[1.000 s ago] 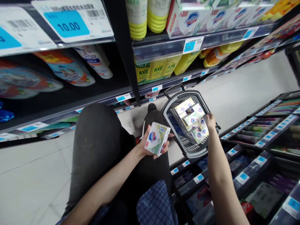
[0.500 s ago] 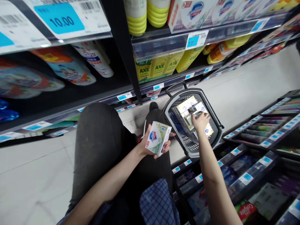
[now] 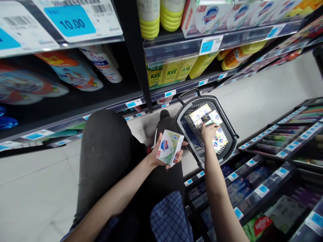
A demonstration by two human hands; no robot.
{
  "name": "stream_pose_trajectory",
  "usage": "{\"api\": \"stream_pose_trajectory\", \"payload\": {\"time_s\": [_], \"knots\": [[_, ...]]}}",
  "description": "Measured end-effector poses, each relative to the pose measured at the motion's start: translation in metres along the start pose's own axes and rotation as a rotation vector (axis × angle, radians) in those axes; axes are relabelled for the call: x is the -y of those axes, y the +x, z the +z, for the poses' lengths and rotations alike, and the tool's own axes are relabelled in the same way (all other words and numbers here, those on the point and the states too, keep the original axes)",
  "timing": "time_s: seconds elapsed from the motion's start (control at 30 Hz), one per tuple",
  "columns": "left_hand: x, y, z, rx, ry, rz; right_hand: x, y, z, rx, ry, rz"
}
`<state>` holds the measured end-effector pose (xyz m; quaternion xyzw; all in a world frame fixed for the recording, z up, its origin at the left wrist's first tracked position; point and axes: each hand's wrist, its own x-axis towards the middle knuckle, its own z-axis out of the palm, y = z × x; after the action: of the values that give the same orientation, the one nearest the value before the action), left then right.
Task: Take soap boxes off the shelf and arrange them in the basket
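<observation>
A boxed item in one hand, the other hand in a shopping basket.
Nearest, the left hand (image 3: 156,156) is wrapped round a white-and-green box (image 3: 169,148) above the dark-trousered leg (image 3: 103,161); beyond, well apart from it, the right hand (image 3: 209,132) is over similar boxes (image 3: 200,112) inside the basket (image 3: 229,127), its grip impossible to tell; farther off, yellow AXE packs (image 3: 171,71) line a low shelf (image 3: 188,85).
</observation>
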<state>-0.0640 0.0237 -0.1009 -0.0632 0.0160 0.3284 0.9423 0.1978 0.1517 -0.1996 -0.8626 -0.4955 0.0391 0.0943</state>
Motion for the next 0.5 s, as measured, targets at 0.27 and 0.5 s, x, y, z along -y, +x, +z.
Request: {"api": "stream_pose_trajectory", "payload": {"time_s": [0.27,0.5], "knots": [[-0.001,-0.001,-0.002,0.014,-0.005,-0.035,-0.047,0.065,-0.006,-0.184,0.078,-0.116],[-0.001,0.000,-0.002,0.011,-0.022,-0.010,-0.081,0.123,0.002,0.176,0.272,-0.071]]}}
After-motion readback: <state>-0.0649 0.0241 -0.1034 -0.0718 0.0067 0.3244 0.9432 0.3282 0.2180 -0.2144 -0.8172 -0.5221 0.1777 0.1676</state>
